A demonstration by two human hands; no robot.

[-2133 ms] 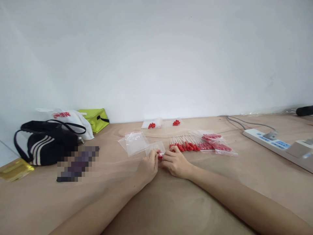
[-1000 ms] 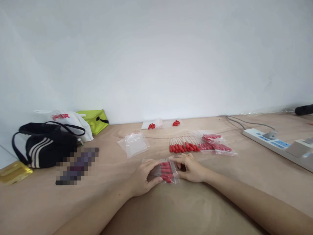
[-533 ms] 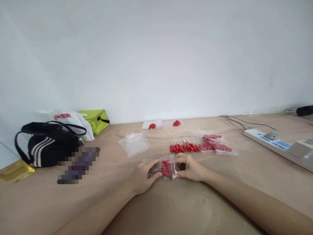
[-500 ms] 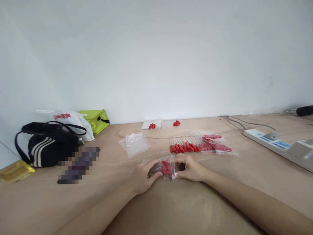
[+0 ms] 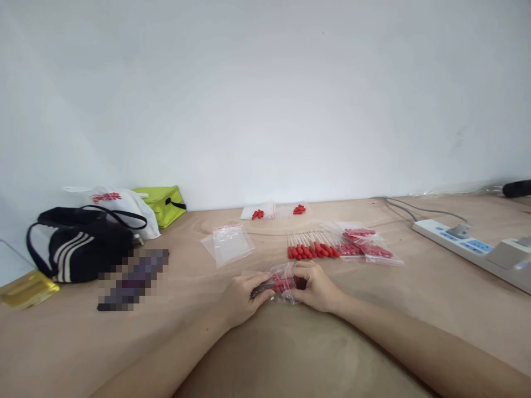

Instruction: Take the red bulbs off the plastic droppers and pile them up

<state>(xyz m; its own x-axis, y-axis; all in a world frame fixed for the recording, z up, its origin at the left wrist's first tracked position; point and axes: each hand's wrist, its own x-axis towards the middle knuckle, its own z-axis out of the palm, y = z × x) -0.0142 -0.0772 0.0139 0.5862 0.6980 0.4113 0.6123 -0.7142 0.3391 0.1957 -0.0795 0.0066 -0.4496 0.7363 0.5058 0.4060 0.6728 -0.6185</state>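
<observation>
Between my hands, low over the table, is a clear zip-lock bag [image 5: 282, 282] with red-tipped sticks inside. My left hand [image 5: 243, 298] grips its left end, thumb below and fingers above. My right hand [image 5: 316, 287] is curled round the right end, fingertips on the plastic. Just beyond lies a row of loose red-tipped sticks [image 5: 311, 250], red ends towards me. Filled zip-lock bags [image 5: 375, 250] overlap at the row's right side. Flat, unfilled zip-lock bags [image 5: 232, 246] lie to the left.
Two small groups of red pieces [image 5: 258, 214] on plastic bags lie near the wall. A white power strip [image 5: 452, 236] with a grey cable is at right. On the left are a black bag [image 5: 89, 243], a white plastic bag [image 5: 143, 210], a lime-green bag [image 5: 160, 204] and a blurred-out object [image 5: 133, 281].
My right hand has shifted slightly left, closer to my left hand, and now covers more of the bag's right end. The bag looks more squeezed together. My left hand has hardly moved.
</observation>
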